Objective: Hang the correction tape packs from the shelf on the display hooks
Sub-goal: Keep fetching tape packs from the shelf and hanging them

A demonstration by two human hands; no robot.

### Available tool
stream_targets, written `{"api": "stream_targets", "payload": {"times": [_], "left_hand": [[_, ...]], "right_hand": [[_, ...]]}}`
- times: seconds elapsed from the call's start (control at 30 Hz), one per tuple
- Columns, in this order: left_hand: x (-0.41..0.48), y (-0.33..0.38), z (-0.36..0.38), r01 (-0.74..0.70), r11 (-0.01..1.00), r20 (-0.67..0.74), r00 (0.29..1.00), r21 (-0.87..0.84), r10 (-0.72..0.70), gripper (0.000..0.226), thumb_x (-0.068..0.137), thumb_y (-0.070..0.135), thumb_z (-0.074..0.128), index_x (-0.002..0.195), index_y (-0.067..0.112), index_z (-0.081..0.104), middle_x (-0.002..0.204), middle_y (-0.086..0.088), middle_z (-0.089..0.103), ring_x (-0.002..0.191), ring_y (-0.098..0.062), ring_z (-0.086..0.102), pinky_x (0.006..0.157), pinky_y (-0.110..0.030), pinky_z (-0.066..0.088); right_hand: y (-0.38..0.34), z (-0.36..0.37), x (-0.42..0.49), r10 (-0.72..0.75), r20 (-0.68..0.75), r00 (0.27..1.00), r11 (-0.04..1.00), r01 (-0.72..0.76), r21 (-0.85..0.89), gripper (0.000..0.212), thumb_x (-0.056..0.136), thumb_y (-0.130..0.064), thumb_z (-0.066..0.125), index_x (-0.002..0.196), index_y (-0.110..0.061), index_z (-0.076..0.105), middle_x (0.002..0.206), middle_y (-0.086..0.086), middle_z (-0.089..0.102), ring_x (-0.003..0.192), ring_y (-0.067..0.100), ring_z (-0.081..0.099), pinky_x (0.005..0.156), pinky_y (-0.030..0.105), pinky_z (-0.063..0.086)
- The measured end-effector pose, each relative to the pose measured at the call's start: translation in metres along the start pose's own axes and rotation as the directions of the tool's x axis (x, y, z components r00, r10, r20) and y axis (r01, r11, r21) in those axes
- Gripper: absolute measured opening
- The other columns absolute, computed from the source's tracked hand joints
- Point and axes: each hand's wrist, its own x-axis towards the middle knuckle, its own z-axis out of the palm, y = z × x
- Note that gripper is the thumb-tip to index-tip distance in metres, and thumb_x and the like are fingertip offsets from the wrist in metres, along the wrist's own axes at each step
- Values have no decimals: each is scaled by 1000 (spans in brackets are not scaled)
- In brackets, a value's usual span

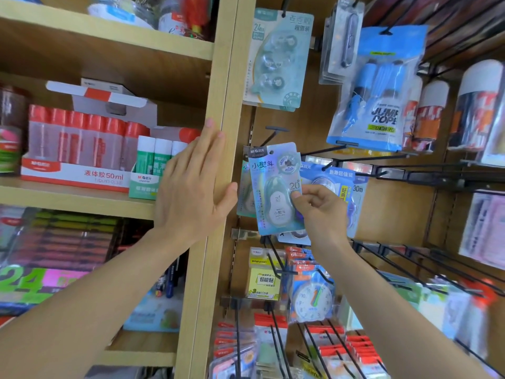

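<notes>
1. While the left hand is lying flat against the wooden upright, its fingers are stretching straight and close together, gripping nothing.
2. The right hand is pinching the pack at its right edge, thumb and fingers clamped on the card.
3. The pack is being held nearly upright just below the hook tip, in front of a like pack and beside a blue pack.
4. Glue bottles are standing on the shelf at left.

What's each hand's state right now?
Left hand: open, fingers straight, flat against the wooden shelf upright.
Right hand: closed, pinching the correction tape pack by its right edge.
</notes>
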Motion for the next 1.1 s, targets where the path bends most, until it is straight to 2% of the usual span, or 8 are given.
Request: {"api": "stream_targets", "payload": {"times": [0.13,0.23,0.37,0.5,0.6,0.7,0.83,1.1], "left_hand": [[0,0,-1,2,1000,-4,1000,-1,-2,79,95,50,45,161,17,17,171,2,3,151,-24,27,116,-44,32],[0,-1,-1,0,1000,-3,1000,3,0,79,95,50,46,161,17,17,171,2,1,151,-24,26,116,-43,31],[0,0,-1,-1,1000,5,1000,5,1,80,96,48,51,161,17,17,171,2,1,151,-25,27,115,-45,32],[-1,0,-2,-4,1000,2,1000,-15,4,80,96,46,52,161,17,16,171,1,2,151,-25,27,116,-44,32],[-1,0,-1,-9,1000,-4,1000,-7,9,80,96,47,51,161,16,16,171,1,2,151,-25,28,116,-44,33],[-1,1,-2,-5,1000,-4,1000,-7,5,80,96,47,50,161,17,15,171,1,2,151,-24,27,116,-44,32],[-2,1,-1,-9,1000,-6,1000,-9,9,80,97,47,49,162,17,15,171,1,1,151,-25,26,117,-45,32],[-1,0,0,-10,999,-6,1000,-32,9,80,96,48,48,162,18,15,171,1,2,151,-25,28,116,-45,33]], "right_hand": [[4,0,-1,24,0,1000,1000,-24,0,14,91,-22,71,101,-12,67,91,17,73,78,28,67,66,48,58],[2,3,-3,35,4,999,999,-35,-6,13,92,-19,71,99,-10,66,79,18,69,68,18,57,61,37,49],[0,8,1,-22,41,999,990,28,-136,11,92,-17,70,99,-12,63,56,-8,60,50,3,51,58,27,43],[1,5,-9,-302,-20,953,885,272,-377,23,90,-19,69,111,-21,62,84,-11,67,74,5,65,68,27,50],[1,2,-13,-625,121,771,624,587,-515,29,90,-22,69,118,-17,63,111,-4,63,101,17,61,85,31,49],[7,5,-4,-597,501,627,183,714,-676,50,94,-44,56,137,-17,54,145,5,50,137,27,40,111,40,31],[11,20,8,-380,641,667,-97,660,-745,72,93,-62,33,151,-20,36,159,12,33,150,34,22,120,53,14],[0,56,41,-62,625,778,-316,578,-752,73,96,-67,29,157,-28,19,166,9,14,151,37,12,116,65,2]]}}
